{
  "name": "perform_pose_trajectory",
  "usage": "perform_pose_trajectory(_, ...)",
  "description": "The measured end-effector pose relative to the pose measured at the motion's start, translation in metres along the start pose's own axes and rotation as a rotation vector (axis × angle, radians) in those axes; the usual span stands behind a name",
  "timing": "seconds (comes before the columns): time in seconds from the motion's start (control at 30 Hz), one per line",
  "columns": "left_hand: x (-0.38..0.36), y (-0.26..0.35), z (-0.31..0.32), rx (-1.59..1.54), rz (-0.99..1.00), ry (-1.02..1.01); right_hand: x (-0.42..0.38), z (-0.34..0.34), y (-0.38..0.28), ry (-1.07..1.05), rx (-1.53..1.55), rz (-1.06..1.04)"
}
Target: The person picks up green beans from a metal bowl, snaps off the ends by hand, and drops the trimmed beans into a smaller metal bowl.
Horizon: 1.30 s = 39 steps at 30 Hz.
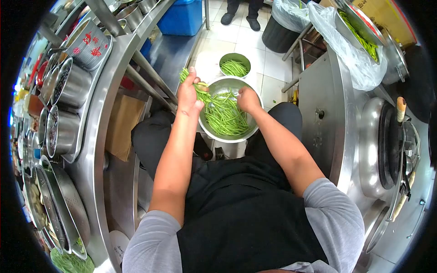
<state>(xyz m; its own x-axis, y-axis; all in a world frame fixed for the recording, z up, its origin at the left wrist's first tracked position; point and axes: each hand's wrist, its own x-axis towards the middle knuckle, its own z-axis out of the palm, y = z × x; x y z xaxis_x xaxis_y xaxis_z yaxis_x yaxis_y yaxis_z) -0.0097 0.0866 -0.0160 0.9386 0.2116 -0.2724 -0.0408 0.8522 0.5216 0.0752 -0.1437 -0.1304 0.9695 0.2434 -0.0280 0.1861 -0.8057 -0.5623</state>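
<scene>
My left hand (187,94) is closed around a bunch of green beans (201,94), whose ends stick out above and beside the fingers at the left rim of a large metal bowl (253,129). Cut green beans (226,119) cover much of the bowl's inside. Over the bowl's right side, my right hand (248,100) has its fingers curled together; whatever they hold, if anything, is hidden. Just beyond the bowl stands a smaller pot (246,60) with more green beans (233,68) in it.
On the left, a steel counter (105,86) carries several metal pots (75,86). A steel cabinet (318,123) stands to the right, with a wok (375,145) above. Long beans fill a basin (350,34). A bin (278,36) and another person's shoes (253,23) are ahead.
</scene>
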Motion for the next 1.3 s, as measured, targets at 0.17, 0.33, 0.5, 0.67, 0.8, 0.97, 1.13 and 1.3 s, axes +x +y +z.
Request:
perform_pose_trajectory(0.17,-0.014,-0.002,0.036,-0.054,0.006,0.224,0.003,0.006,-0.008,-0.053,-0.033,-0.028)
perform_pose_trajectory(0.33,0.000,-0.011,0.005,0.203,0.035,0.152,0.003,0.032,0.004,-0.092,-0.053,-0.139)
perform_pose_trajectory(0.5,-0.001,-0.024,0.010,0.814,0.209,0.269,0.016,0.026,0.001,0.003,0.110,-0.111)
perform_pose_trajectory(0.67,0.010,-0.059,-0.003,1.208,0.277,0.079,-0.001,-0.040,-0.038,0.078,0.255,-0.215)
perform_pose_trajectory(0.8,-0.006,-0.070,0.014,1.366,0.347,-0.040,-0.017,-0.058,-0.044,0.046,0.486,-0.200)
perform_pose_trajectory(0.97,-0.013,-0.065,0.023,1.455,0.311,-0.181,-0.038,-0.080,-0.046,0.059,0.693,-0.174)
perform_pose_trajectory(1.13,-0.024,-0.041,0.026,1.722,0.473,-0.418,-0.046,-0.098,-0.040,-0.116,0.324,-0.386)
perform_pose_trajectory(1.3,-0.010,-0.021,0.013,1.619,0.371,-0.297,-0.038,-0.097,-0.029,-0.433,0.831,-0.125)
